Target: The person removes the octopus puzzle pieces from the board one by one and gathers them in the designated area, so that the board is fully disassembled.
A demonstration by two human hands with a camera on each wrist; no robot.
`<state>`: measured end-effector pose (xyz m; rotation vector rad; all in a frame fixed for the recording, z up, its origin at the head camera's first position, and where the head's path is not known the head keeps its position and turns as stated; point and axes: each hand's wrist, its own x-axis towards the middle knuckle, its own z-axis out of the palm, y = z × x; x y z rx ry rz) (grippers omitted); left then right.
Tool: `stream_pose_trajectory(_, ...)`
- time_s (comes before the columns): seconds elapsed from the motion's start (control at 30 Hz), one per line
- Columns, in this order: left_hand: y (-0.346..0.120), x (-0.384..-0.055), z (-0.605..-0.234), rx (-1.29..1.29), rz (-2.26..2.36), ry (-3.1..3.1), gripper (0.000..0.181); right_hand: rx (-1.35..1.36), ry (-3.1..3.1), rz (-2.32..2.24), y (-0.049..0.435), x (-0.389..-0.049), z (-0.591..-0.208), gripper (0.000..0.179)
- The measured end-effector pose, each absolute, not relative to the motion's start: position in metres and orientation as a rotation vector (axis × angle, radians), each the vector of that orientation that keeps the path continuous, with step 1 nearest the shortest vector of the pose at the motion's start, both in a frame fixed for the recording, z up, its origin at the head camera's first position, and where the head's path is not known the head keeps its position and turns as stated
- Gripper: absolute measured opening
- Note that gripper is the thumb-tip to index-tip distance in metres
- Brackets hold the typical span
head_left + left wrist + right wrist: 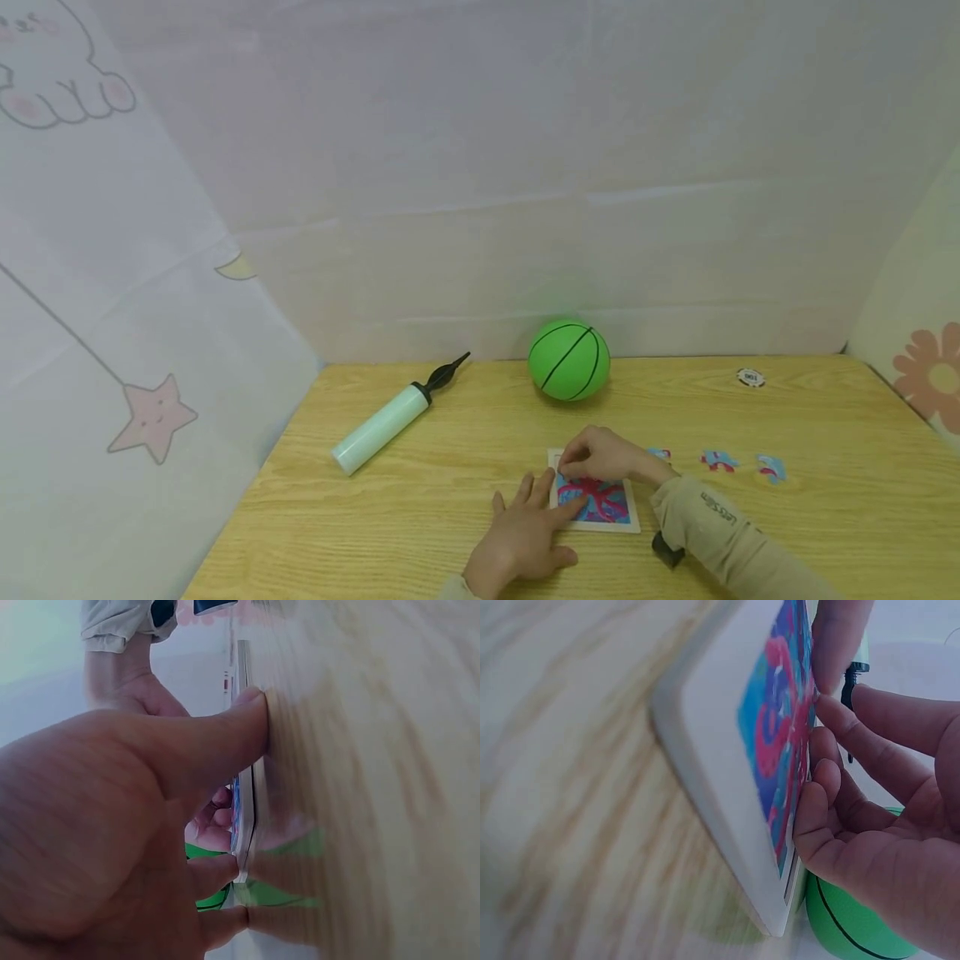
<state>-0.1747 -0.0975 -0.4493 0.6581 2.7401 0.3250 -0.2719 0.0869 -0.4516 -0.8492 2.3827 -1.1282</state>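
Note:
A small jigsaw puzzle [597, 505] with a pink octopus-like picture on blue lies in a white-bordered tray [628, 527] on the table. My left hand [525, 533] rests spread at the tray's left side, one finger reaching onto the picture. In the left wrist view, its thumb [244, 724] touches the tray's near edge. At the tray's upper left, my right hand [600, 454] bends over the puzzle, fingertips pinched together low on a puzzle piece that they mostly hide. The right wrist view shows those fingertips [814, 814] right at the puzzle's surface.
Loose puzzle pieces [719, 461] lie to the right of the tray, one partly behind the right wrist. A green ball [569, 361] stands behind it, and a pale green hand pump [382, 429] lies to the left. A round chip [751, 377] is at the back right.

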Motion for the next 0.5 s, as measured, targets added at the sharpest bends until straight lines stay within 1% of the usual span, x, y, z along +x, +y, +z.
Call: stream_pose_trajectory(0.5,-0.0948,-0.1737,-0.4437,0.617,0.327,2.724,0.066,-0.847,2.348,-1.144,0.0874,-0.2719,-0.4496,0.011)
